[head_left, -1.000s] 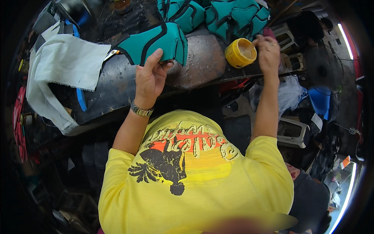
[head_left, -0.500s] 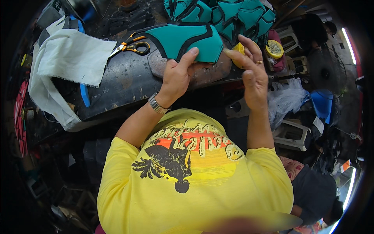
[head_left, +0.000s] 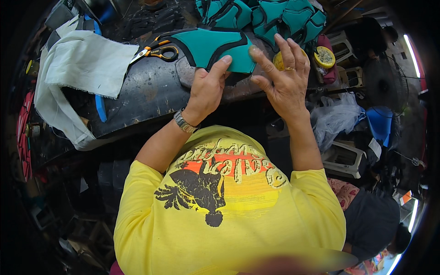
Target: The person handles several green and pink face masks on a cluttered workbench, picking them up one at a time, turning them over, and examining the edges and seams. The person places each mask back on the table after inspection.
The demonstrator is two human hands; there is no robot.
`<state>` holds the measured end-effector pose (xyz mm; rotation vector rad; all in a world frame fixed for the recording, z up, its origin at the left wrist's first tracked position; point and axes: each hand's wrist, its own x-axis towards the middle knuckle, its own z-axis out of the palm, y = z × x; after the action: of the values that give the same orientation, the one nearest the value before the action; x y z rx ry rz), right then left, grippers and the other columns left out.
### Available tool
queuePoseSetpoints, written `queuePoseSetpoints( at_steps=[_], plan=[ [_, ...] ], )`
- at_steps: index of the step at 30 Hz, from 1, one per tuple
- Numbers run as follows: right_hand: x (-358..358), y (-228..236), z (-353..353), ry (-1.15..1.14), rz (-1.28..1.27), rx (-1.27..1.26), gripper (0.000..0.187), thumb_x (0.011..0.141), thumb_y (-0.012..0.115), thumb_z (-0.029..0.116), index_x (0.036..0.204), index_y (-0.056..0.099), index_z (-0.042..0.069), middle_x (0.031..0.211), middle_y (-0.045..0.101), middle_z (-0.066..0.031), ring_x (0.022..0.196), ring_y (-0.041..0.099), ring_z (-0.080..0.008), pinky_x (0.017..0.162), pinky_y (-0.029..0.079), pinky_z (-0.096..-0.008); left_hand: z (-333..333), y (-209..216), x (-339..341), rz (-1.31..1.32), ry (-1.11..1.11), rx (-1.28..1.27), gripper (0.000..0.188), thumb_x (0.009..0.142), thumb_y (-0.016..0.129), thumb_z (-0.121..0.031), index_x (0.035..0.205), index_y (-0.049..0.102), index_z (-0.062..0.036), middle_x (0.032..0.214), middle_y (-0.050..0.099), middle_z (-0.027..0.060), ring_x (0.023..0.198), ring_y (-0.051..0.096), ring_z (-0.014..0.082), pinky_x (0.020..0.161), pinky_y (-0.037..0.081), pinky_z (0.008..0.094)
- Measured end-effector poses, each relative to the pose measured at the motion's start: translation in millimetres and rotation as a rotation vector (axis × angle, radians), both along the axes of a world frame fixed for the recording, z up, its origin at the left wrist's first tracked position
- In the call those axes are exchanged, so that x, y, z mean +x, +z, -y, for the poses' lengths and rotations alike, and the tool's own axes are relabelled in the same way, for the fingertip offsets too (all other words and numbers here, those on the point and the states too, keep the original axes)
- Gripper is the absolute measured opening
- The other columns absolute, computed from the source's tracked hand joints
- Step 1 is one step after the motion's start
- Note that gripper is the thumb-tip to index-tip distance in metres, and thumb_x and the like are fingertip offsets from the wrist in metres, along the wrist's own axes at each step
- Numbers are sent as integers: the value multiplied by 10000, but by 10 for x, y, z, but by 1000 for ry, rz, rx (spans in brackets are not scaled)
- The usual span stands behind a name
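Observation:
A flat teal shoe upper (head_left: 208,45) with black bands lies over the worktable's near edge, its right end raised. My left hand (head_left: 207,90) grips its near edge, thumb on top and the other fingers underneath. At the upper's right edge is my right hand (head_left: 289,85), fingers spread, back of the hand showing. Its index fingertip is at that edge; whether it presses there I cannot tell. Behind those fingers a yellow container (head_left: 277,61) is partly hidden. Orange-and-black scissors (head_left: 161,52) rest left of the upper, blades under or beside the white cloth (head_left: 91,62).
Several more teal uppers (head_left: 295,20) are heaped at the far side of the dark table (head_left: 146,98). A yellow tub (head_left: 324,57) stands to the right. Beyond my right arm are a plastic bag (head_left: 339,121), a stool (head_left: 343,158), a fan (head_left: 385,85) and another person (head_left: 373,224).
My right hand has turned and spread its fingers, with the index fingertip now at the upper's right edge. My left hand keeps its grip; the upper has shifted slightly left.

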<state>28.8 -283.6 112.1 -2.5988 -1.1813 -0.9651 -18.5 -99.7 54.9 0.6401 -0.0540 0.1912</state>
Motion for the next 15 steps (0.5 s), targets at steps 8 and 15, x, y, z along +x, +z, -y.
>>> queuePoseSetpoints(
  at_steps=[8, 15],
  plan=[
    [-88, -87, 71, 362, -410, 181, 410, 866, 646, 570, 1203, 729, 353, 1278, 521, -15, 1085, 480, -244, 894, 398, -383, -70, 0, 47, -72, -23, -16, 197, 1005, 573, -137, 1154, 638, -25, 1127, 709, 97, 1032, 679, 211, 971, 509, 384],
    [72, -113, -56, 546, -746, 824, 508, 1007, 506, 505, 1215, 707, 87, 1344, 469, -128, 1250, 464, -241, 1069, 362, -381, -140, -10, 51, -31, -251, -217, 294, 1037, 490, -215, 1221, 611, -20, 1151, 696, 121, 1097, 655, 249, 997, 500, 449]
  ],
)
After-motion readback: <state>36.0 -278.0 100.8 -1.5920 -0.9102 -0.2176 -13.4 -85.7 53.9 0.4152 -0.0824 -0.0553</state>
